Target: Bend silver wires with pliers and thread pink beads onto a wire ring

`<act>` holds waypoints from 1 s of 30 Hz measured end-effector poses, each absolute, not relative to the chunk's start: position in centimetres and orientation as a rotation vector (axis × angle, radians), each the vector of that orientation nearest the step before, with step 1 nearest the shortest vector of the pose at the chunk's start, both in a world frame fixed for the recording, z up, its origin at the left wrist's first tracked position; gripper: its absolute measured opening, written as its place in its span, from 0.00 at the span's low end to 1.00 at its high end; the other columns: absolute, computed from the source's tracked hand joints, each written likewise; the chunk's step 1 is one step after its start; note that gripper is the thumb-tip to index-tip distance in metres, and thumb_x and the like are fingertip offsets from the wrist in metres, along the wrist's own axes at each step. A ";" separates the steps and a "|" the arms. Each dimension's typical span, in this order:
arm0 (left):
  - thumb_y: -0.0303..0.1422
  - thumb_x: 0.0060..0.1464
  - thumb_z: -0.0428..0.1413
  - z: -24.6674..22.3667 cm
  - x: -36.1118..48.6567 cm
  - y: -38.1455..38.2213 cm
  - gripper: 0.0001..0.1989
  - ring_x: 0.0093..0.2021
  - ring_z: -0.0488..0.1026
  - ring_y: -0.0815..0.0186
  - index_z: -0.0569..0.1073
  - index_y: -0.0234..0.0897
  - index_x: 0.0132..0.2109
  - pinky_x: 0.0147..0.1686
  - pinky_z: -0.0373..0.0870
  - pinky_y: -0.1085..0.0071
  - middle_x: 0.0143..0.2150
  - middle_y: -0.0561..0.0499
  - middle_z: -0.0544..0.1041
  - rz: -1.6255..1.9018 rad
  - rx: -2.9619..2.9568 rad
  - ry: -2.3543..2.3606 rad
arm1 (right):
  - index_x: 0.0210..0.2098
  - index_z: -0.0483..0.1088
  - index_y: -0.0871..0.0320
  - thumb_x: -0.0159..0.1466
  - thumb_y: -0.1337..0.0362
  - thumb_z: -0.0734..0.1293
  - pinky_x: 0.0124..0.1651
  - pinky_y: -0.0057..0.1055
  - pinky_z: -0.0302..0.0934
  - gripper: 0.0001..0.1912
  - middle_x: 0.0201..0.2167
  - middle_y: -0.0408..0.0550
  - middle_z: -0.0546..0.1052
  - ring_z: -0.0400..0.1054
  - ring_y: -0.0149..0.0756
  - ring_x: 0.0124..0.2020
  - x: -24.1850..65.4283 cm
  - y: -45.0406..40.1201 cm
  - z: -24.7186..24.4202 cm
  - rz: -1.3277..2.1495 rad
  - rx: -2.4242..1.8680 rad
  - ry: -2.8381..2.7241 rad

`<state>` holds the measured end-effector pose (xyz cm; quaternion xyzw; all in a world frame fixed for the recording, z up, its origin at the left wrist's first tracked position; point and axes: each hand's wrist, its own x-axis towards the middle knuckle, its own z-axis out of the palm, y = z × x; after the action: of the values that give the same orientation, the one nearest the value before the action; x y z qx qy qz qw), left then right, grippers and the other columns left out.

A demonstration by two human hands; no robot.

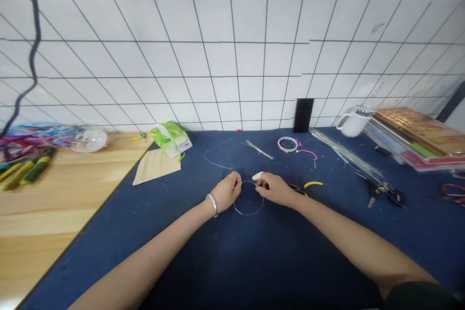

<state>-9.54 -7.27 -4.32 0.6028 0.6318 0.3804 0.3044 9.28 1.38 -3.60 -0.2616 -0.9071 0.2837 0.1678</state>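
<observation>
A thin wire loop hangs between my two hands over the dark blue cloth. My left hand, with a silver bracelet at the wrist, is closed on the loop's left side. Opposite it, my right hand pinches the loop's right side; one finger wears a white covering. A loose curved wire reaches from beside my left hand toward the back. Yellow-handled pliers lie partly hidden behind my right hand.
Behind are a short wire bundle, a white ring with pink thread and a black block. Long wires, keys, a white mug and books stand right. A green packet and brown paper lie left.
</observation>
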 end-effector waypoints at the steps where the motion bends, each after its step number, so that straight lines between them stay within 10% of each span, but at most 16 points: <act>1: 0.33 0.53 0.48 -4.2 -9.5 -7.2 0.05 0.24 0.64 0.69 0.63 0.37 0.32 0.31 0.62 0.70 0.23 0.55 0.64 1.056 1.535 1.627 | 0.33 0.67 0.59 0.59 0.64 0.61 0.33 0.27 0.56 0.06 0.28 0.43 0.71 0.64 0.28 0.28 9.3 1.6 -3.5 0.969 -0.750 -2.495; 7: 0.43 0.57 0.43 -3.2 -8.2 -6.2 0.13 0.19 0.59 0.76 0.60 0.37 0.35 0.28 0.67 0.71 0.25 0.58 0.61 1.253 1.163 1.281 | 0.33 0.67 0.60 0.58 0.55 0.62 0.27 0.27 0.61 0.14 0.22 0.41 0.68 0.64 0.27 0.22 9.0 2.7 -2.9 1.941 -0.818 -1.679; 17: 0.41 0.56 0.49 -4.0 -7.2 -5.8 0.12 0.16 0.47 0.78 0.63 0.36 0.35 0.19 0.56 0.79 0.21 0.60 0.51 1.282 0.579 0.820 | 0.30 0.63 0.59 0.54 0.52 0.66 0.15 0.17 0.36 0.16 0.15 0.32 0.54 0.42 0.18 0.13 7.8 3.2 -2.9 2.216 -0.826 -1.373; 30: 0.41 0.56 0.48 -4.0 -7.1 -5.7 0.12 0.17 0.47 0.78 0.61 0.36 0.32 0.18 0.51 0.79 0.21 0.60 0.52 1.250 0.599 0.861 | 0.28 0.61 0.58 0.55 0.51 0.65 0.14 0.18 0.35 0.16 0.14 0.31 0.50 0.40 0.19 0.13 7.6 3.5 -3.1 2.201 -0.830 -1.415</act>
<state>-7.08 -5.73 -3.97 0.2674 0.3843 0.5579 0.6852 7.59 3.49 -3.13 -0.2964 -0.5053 0.7861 0.1972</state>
